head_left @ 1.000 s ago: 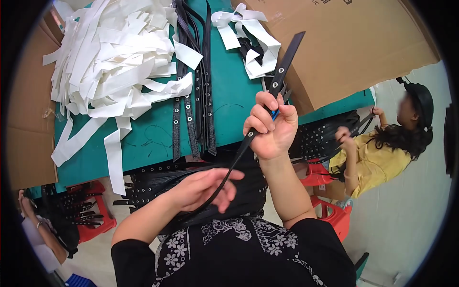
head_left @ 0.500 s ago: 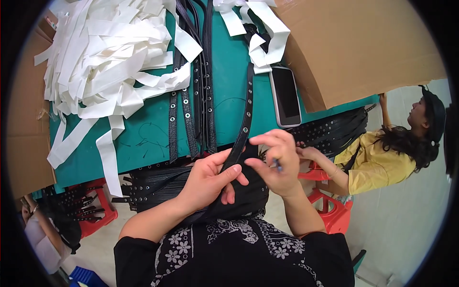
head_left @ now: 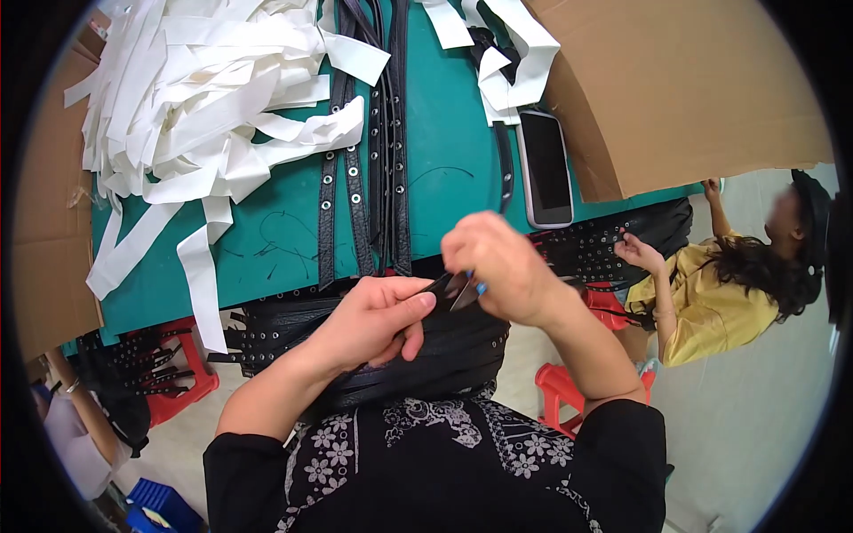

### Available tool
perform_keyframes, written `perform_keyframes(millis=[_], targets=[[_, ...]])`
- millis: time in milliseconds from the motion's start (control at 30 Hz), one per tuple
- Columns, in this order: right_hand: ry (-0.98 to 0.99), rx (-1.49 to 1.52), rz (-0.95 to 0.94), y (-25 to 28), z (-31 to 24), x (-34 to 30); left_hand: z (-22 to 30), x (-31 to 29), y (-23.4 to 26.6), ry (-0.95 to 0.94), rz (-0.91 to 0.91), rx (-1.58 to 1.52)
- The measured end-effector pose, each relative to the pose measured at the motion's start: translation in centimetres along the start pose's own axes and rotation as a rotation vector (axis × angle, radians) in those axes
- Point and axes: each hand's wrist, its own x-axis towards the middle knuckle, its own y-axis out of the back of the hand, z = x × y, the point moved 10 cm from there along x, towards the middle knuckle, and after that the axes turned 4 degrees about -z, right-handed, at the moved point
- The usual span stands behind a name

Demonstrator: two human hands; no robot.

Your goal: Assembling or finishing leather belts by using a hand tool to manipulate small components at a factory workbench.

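My left hand [head_left: 384, 320] pinches a black eyelet strap [head_left: 505, 169] between thumb and fingers, in front of my chest. The strap's far part lies on the green table [head_left: 435, 209] beside the phone; its middle is hidden behind my right hand [head_left: 499, 266]. That hand is closed around small thread snips [head_left: 466, 295] with a bit of blue showing, their metal blades at the strap just past my left thumb. Whether the blades touch the strap I cannot tell. Under my hands a thick bundle of black straps [head_left: 293, 333] lies across my lap.
White fabric strips [head_left: 204, 98] are heaped on the table's left side. More eyelet straps [head_left: 327, 213] hang over the near edge. A phone [head_left: 544, 169] and a cardboard box [head_left: 684, 89] stand right. A person in yellow [head_left: 724, 311] works at the right, another person [head_left: 80, 435] at the left.
My right hand has moved in to the left and closed, bringing the snips' blades to the strap by my left hand. The strap's far part has shifted right.
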Motion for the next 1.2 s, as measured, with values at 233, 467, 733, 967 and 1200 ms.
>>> perform_keyframes(millis=[233,467,733,967,1200], targets=[[-0.524,-0.188,0.537,10.3,4.4,-3.7,-1.3,-0.2,0.2,0.054,-0.124,-0.356],[-0.449,-0.434,-0.101,2.0,-0.7,-3.4,-0.3,-0.5,0.5,0.031,-0.004,-0.303],[-0.438,-0.417,-0.055,-0.8,-1.2,-3.0,0.1,-0.6,-0.2,-0.041,-0.013,-0.2],[-0.536,-0.395,-0.019,-1.2,-1.1,-3.2,0.3,-0.7,-0.4,-0.133,0.04,-0.115],[-0.584,-0.395,-0.059,-1.2,-1.0,-3.4,0.8,-0.8,-0.3,-0.231,0.109,0.012]])
